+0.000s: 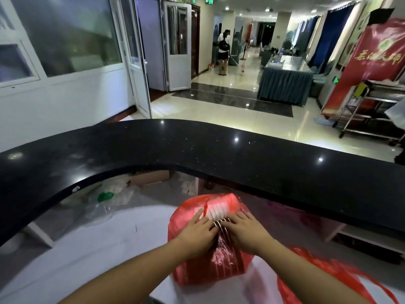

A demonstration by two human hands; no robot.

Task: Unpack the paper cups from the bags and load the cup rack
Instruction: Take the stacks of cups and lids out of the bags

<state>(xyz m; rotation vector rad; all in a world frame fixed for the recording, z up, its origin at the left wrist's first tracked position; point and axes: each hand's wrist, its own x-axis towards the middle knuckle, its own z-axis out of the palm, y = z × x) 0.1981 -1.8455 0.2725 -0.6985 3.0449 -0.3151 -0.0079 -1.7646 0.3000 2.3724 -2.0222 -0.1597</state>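
Far left, under the black counter (197, 150), we've got crumpled clear wrap (105, 198) with a green patch on it, and a cardboard box (151, 178) just behind. Moving in along the white desk (98, 249), our left hand (195, 234) is on top of the red bag (208, 266), index finger stretched forward, the other fingers bent and digging into the plastic at the slit. Right in the middle, the cups (217, 210) are inside the bag, white rims showing in a row through the opening, probably a stack lying on its side, though the plastic blurs it. Our right hand (245, 232) sits just beside the left, fingers curled onto the plastic at the same slit. Further right, a second bag (317, 273) lies slack on the desk.
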